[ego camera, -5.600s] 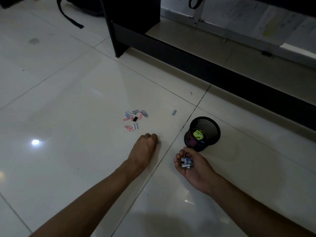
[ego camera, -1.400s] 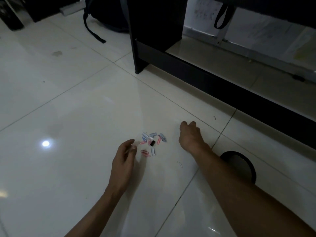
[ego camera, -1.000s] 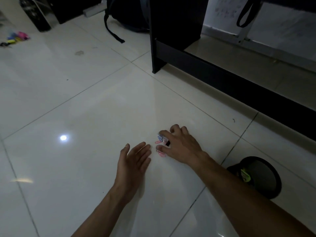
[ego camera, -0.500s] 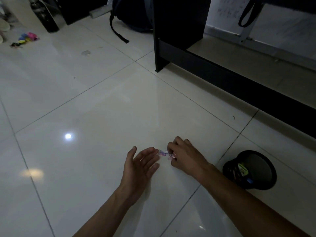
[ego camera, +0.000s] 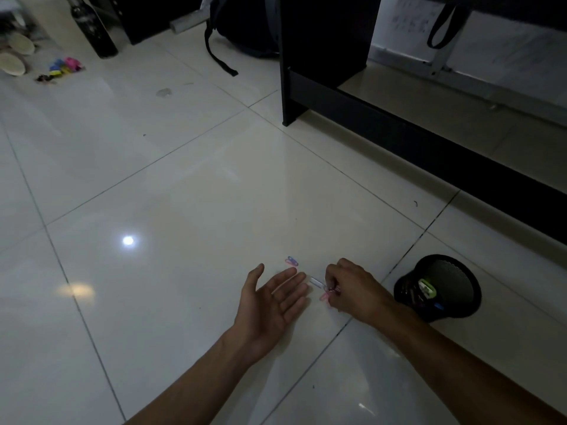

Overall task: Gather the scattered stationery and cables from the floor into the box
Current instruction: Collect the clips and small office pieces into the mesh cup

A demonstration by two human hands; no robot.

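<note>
Now the right hand [ego camera: 352, 289] fingers pinch gathered paper clips [ego camera: 326, 291]; left hand [ego camera: 270, 305] stays spread.

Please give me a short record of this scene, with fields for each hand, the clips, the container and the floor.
left hand: left hand open, palm up, just beside the clips
right hand: right hand pinches a small bunch of paper clips at the floor
loose clip: one stray paper clip lies apart, beyond the left fingertips
container: black mesh cup to the right of the right hand, tilted, with small items inside
floor: pale glossy tiles
</note>
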